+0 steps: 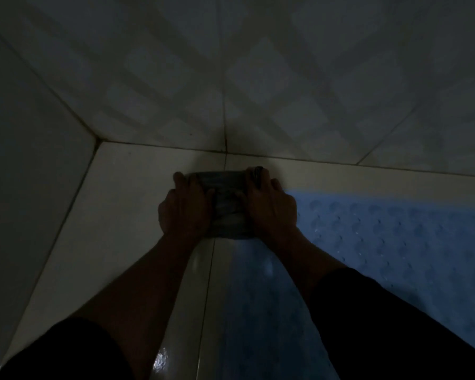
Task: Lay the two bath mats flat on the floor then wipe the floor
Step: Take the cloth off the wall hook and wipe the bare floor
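Note:
A folded grey cloth (pixel 226 207) lies on the pale tiled floor (pixel 126 204), close to the foot of the wall. My left hand (pixel 185 207) presses on its left side and my right hand (pixel 269 207) on its right side, fingers pointing at the wall. A blue bath mat (pixel 395 242) with round bumps lies flat on the floor to the right, its near-left part reaching under my right forearm. A second mat is not in view. The room is very dim.
A patterned tiled wall (pixel 258 78) rises straight ahead and a plain wall (pixel 25 160) stands on the left, meeting in a corner. Wet shine shows on the floor (pixel 161 360) near my left arm. Dark sleeves cover both upper arms.

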